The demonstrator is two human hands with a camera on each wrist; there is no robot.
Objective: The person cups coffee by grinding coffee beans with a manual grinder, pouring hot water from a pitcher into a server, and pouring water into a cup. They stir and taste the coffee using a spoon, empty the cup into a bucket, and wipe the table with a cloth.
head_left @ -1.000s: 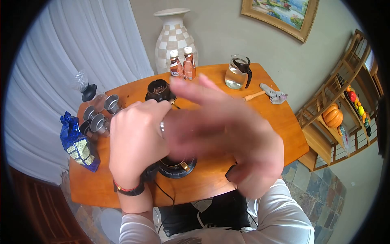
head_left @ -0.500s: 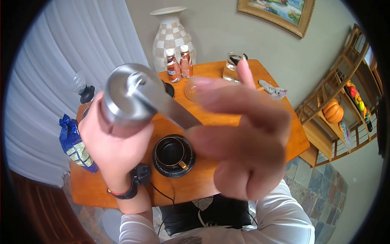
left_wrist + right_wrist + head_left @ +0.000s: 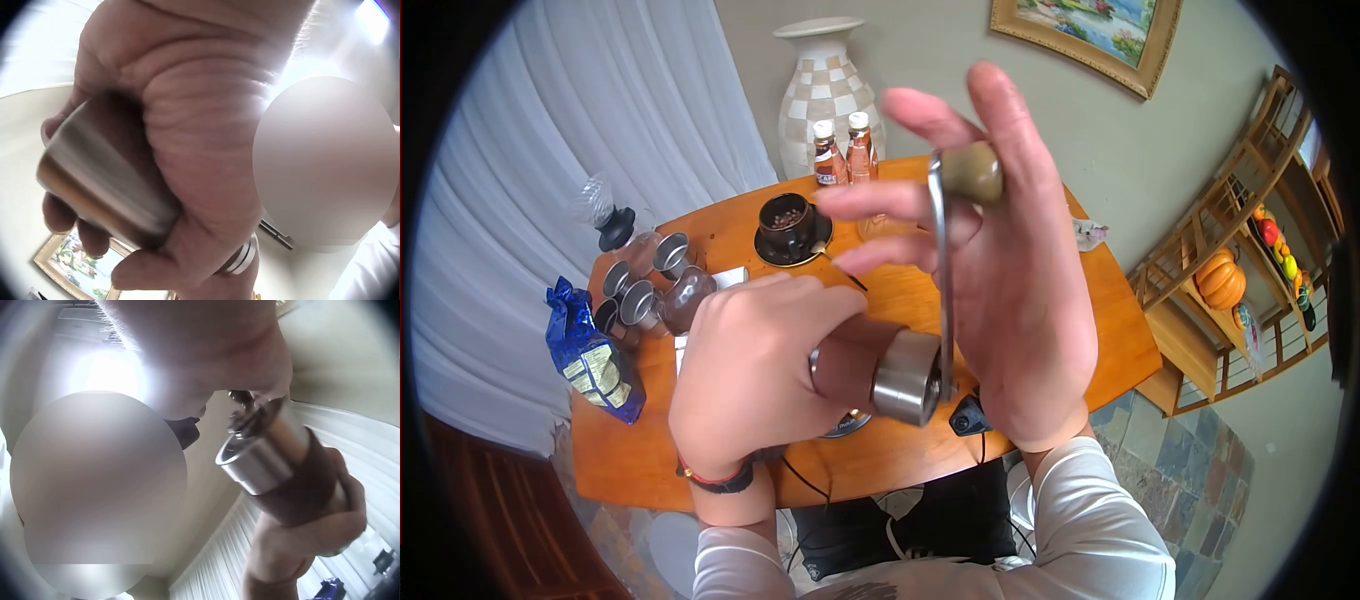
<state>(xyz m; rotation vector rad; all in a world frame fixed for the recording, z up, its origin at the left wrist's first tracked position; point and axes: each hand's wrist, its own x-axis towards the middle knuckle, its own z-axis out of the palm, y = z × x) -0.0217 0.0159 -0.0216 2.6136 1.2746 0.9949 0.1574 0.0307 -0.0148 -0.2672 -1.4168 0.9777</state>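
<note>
My left hand [image 3: 740, 360] grips the brown-banded body of a steel hand coffee grinder [image 3: 905, 378], tilted sideways above the table. The left wrist view shows the fingers and thumb wrapped round the grinder's cylinder [image 3: 106, 169]. My right hand [image 3: 1025, 270] is beside the grinder's end, palm toward it and fingers spread. The crank arm [image 3: 945, 280] stands up in front of that palm, its wooden knob [image 3: 975, 172] against the fingers without their curling round it. Under the left hand, a black saucer [image 3: 847, 425] is mostly hidden.
On the table [image 3: 1050, 370] stands a black cup of coffee beans [image 3: 788, 222] on a saucer with a spoon. To the left are several metal cups [image 3: 638, 302], a glass vessel [image 3: 690, 298] and a blue bag [image 3: 590, 350]. Two bottles [image 3: 860, 150] stand at the back.
The grinder has swung from pointing its crank end up at the camera to lying sideways toward the right. My right hand has turned from blurred bent fingers to a raised, spread palm.
</note>
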